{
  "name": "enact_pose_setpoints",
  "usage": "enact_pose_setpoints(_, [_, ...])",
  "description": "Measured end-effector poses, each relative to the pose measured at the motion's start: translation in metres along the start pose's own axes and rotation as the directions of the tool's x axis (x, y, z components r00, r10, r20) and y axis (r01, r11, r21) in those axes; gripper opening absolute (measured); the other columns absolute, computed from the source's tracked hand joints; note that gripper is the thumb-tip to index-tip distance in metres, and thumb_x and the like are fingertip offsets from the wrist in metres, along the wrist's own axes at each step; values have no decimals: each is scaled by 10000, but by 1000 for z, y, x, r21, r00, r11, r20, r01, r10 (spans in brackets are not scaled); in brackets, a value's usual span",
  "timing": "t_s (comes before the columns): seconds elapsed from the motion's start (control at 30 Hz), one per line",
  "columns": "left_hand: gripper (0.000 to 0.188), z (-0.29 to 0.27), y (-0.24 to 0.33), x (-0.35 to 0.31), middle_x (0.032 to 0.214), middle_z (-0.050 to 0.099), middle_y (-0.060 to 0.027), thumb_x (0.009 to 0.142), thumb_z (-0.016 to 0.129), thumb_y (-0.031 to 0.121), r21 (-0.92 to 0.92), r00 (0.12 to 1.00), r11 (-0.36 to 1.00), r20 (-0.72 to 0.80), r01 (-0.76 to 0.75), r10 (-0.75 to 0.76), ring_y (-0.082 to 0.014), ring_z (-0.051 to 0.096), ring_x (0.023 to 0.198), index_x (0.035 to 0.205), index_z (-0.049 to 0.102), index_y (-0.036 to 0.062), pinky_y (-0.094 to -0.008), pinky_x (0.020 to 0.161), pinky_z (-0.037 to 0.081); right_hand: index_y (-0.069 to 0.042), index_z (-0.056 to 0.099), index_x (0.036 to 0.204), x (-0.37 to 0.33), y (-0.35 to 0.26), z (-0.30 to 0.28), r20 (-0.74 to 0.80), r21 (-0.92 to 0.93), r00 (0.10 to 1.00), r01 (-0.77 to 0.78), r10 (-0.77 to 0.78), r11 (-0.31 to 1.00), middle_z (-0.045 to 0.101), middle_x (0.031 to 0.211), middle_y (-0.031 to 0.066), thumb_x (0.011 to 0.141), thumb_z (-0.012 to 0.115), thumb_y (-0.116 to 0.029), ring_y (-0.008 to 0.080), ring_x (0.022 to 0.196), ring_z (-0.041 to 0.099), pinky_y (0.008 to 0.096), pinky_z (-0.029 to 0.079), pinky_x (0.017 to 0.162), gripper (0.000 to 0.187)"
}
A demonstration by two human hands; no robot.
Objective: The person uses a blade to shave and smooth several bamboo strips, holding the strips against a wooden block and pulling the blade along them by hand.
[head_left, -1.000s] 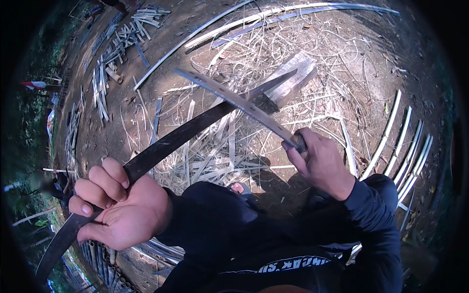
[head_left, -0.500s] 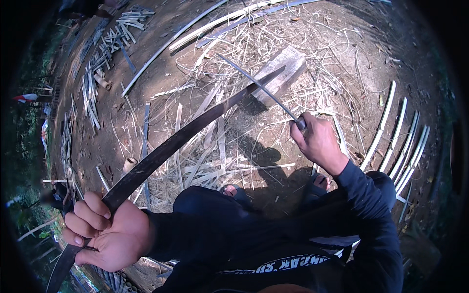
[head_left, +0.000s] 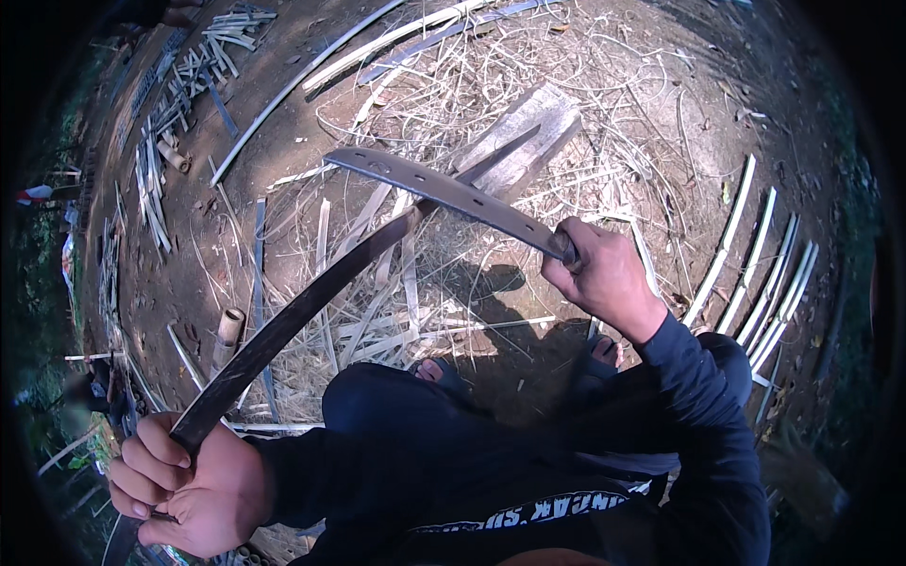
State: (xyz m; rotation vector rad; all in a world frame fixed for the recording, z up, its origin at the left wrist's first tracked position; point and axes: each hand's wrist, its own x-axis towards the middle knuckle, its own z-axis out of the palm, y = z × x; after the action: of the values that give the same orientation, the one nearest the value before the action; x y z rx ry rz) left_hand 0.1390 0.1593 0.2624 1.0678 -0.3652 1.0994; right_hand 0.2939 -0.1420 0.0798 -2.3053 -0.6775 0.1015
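Observation:
My left hand is closed round a long, curved dark knife, which slants up and away to a narrow tip over the wooden block. A short dark end of it sticks out below the fist. My right hand grips the handle of a flat knife with a row of holes along its blade. Its broad side faces up, and its point is toward the far left. This blade lies across the curved knife near that knife's tip; whether they touch I cannot tell. Under the crossing is the pale wooden block on the ground.
Thin shavings and loose strips surround the block. Long pale strips lie side by side at the right, and a pile of strips is at the far left. A cut bamboo tube is beside the curved knife. My sandalled feet are below.
The holed knife has turned from edge-on to broad side up, and its point has swung left and nearer. My left hand with the curved knife has shifted slightly left and down.

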Motion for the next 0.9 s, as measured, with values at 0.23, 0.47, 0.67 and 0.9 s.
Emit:
enact_pose_setpoints(0.23, [641,-19,-6,2,678,283,4,1002,198,664,-48,998,998,-42,40,-42,-149,248,593,737,384,111,-326,601,245,47,612,803,24,75,7,8,-198,934,-349,358,916,634,645,249,905,629,-277,415,642,673,478,544,610,340])
enact_pose_setpoints(0.47, [617,-38,-13,9,692,276,-1,1013,205,642,-62,997,996,-36,68,-70,-150,247,608,777,388,102,-327,614,249,72,656,823,35,127,13,-45,-220,902,-429,430,876,656,667,265,906,633,-286,409,644,685,478,558,643,369])
enact_pose_setpoints(0.67, [593,-54,-18,10,709,314,-21,1018,231,614,-20,993,997,-96,70,-72,-157,280,625,830,410,82,-330,645,280,53,634,828,36,92,20,2,-185,898,-433,441,882,645,673,261,897,642,-292,416,674,679,485,546,655,352])
enact_pose_setpoints(0.9, [671,-31,-10,8,805,418,-106,1007,171,634,207,955,973,-293,100,-35,-241,393,706,823,451,53,-415,698,352,-14,536,1007,-9,-44,26,178,193,981,48,-83,980,608,771,163,828,718,-246,365,654,639,457,506,589,345])
